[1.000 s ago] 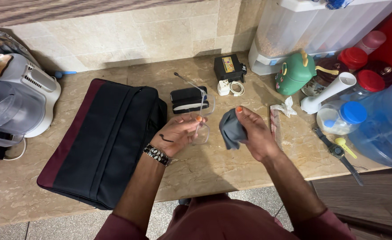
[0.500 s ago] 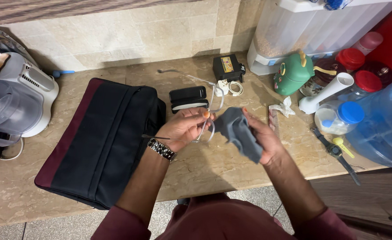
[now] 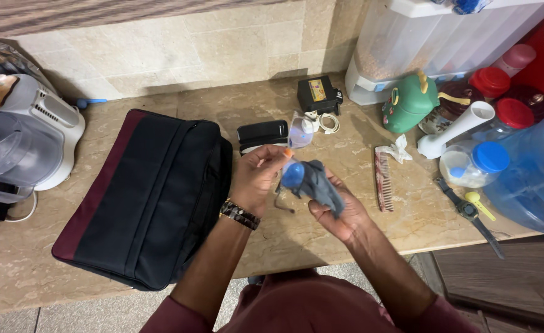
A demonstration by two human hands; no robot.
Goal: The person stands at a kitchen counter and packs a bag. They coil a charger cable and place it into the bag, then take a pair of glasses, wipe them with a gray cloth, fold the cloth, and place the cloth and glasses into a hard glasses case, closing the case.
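Head view: left hand point(image 3: 256, 179) pinching a pair of clear-framed glasses point(image 3: 296, 139) by the frame, held up above the bench point(image 3: 284, 234), just near of the black glasses case point(image 3: 261, 134). Right hand point(image 3: 339, 213) clenched on a grey cloth point(image 3: 320, 184), pressed over the near lens. Step in hand, by the look of it: wiping that lens. Next move likely calls for a steady left-hand grip and light rubbing pressure, then a shift to the far lens. Black bag point(image 3: 142, 191) at left, comb point(image 3: 383, 182) at right.
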